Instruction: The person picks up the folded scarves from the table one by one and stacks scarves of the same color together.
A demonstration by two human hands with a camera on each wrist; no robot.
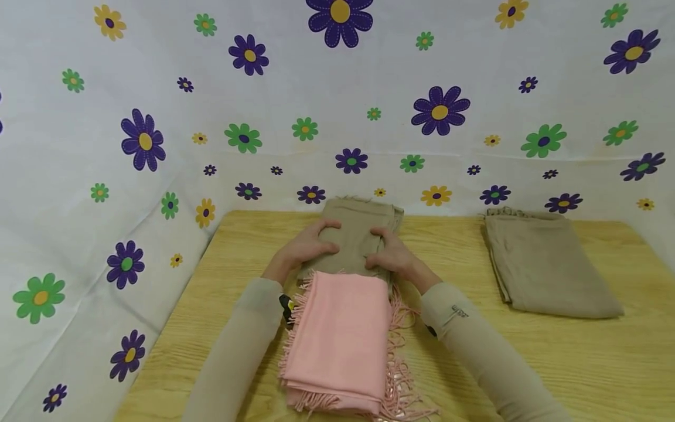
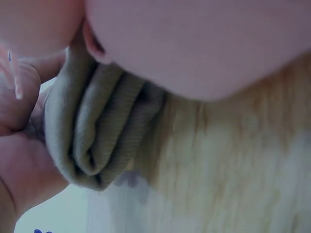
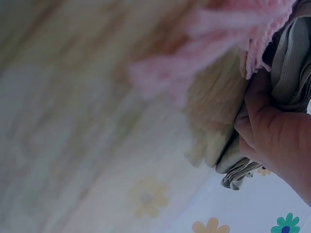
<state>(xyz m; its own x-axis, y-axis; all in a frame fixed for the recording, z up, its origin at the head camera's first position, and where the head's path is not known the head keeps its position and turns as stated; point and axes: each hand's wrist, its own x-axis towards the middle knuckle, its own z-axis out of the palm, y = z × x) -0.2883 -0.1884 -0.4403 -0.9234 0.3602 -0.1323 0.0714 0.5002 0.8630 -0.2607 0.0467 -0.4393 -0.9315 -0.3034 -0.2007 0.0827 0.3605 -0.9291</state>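
Note:
A folded taupe scarf [image 1: 354, 228] lies at the back of the table, its near end overlapped by a folded pink scarf [image 1: 343, 334] with fringed edges. My left hand [image 1: 312, 241] grips the taupe scarf's left side, thumb on top. Its stacked folds [image 2: 92, 126] show beside the fingers in the left wrist view. On the opposite side, my right hand [image 1: 391, 253] holds the edge with its thumb over the cloth. The right wrist view has its fingers [image 3: 272, 131] at the lower layers, partly hidden by the cloth.
Another folded taupe cloth [image 1: 548, 264] lies on the right of the wooden table [image 1: 448, 363]. Behind the table and along its left hangs a white sheet [image 1: 295, 88] printed with flowers. Loose pink fringe [image 1: 403, 375] spreads over the wood beside the right forearm.

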